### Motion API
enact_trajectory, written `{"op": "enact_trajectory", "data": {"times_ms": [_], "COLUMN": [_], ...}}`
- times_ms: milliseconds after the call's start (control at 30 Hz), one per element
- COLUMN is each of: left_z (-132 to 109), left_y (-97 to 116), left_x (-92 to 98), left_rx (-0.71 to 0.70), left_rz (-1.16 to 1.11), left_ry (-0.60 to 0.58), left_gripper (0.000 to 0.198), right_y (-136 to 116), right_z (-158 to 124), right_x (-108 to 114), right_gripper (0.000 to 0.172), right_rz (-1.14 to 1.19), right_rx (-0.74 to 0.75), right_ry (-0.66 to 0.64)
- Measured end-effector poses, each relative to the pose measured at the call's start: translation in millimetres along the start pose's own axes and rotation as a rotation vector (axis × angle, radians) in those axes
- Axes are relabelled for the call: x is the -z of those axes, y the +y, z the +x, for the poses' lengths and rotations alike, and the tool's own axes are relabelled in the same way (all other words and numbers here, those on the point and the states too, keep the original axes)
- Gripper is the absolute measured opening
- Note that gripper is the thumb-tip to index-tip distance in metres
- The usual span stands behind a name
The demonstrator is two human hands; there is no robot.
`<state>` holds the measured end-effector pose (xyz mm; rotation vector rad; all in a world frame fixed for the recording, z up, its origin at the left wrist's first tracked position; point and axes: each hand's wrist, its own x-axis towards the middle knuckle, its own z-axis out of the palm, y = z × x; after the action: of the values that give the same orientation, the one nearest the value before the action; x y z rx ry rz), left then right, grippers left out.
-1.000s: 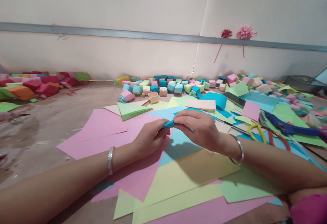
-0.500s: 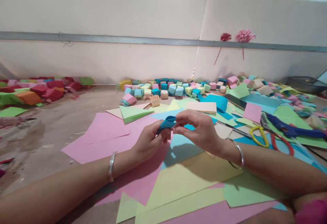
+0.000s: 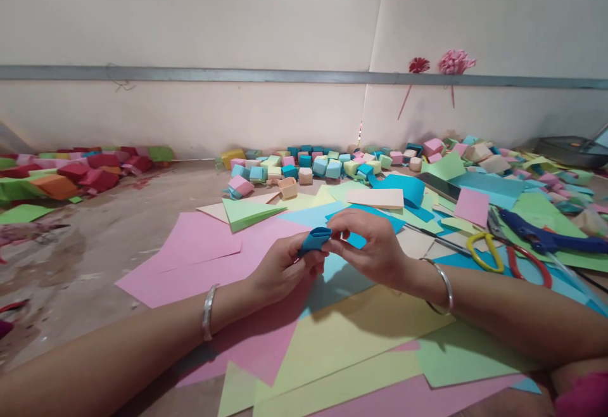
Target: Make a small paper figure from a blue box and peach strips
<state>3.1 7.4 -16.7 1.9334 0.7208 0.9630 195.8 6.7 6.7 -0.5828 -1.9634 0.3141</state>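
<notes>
A small blue folded paper tube (image 3: 313,243), its open end showing at the top right, is pinched between the thumb and fingers of my left hand (image 3: 280,268). My right hand (image 3: 373,249) closes its thumb and fingertips on the right end of the same tube. Under both hands lie overlapping sheets of coloured paper: a pink sheet (image 3: 199,277), a light yellow sheet (image 3: 351,331) and a light green sheet (image 3: 470,353).
Small folded paper boxes (image 3: 320,167) line the wall, with red and green ones (image 3: 99,176) at the left. On the right are scissors (image 3: 484,252), a blue-handled tool (image 3: 551,233), a phone (image 3: 437,186) and a dark tray (image 3: 570,151). Two paper flowers (image 3: 456,62) hang on the wall rail.
The blue paper tube has turned slightly and its open end looks flatter. My right fingertips have come onto its end. The view has shifted slightly.
</notes>
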Motion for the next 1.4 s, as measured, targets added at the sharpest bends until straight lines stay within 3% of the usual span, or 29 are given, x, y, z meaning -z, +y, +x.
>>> {"op": "enact_trajectory", "data": {"times_ms": [167,400,567,700,833,1067,1267,1400], "left_z": [0,0,1,-1,-2,-2,-2,-3], "left_y": [-2,2,12,15,13,13,13,12], "left_x": [1.4,0.5,-1.6,-0.1,1.6,-6.6,-3.7,-1.9], "left_rx": [0.014,0.043,0.227,0.487,0.582,0.535,0.589,0.619], "left_rz": [0.001,-0.048,-0.156,-0.513,-0.734,-0.508,-0.546,-0.648], "left_ry": [0.005,-0.013,-0.086,-0.197,-0.227,-0.014,-0.02,-0.046], "left_gripper": [0.023,0.019,0.03,0.03,0.023,0.029,0.024,0.021], "right_y": [2,-2,-7,-8,-8,-4,-6,-5], "right_z": [-1,-1,0,2,4,2,6,9], "right_x": [0,2,0,-2,-2,-8,-5,-3], "right_gripper": [0.008,0.011,0.017,0.013,0.013,0.011,0.008,0.006], "right_rz": [0.027,0.054,0.098,0.374,0.433,0.327,0.391,0.538], "right_rx": [0.042,-0.071,-0.322,-0.62,-0.683,-0.655,-0.722,-0.788], "right_ry": [0.024,0.014,0.05,0.05,0.022,0.044,0.016,-0.097]}}
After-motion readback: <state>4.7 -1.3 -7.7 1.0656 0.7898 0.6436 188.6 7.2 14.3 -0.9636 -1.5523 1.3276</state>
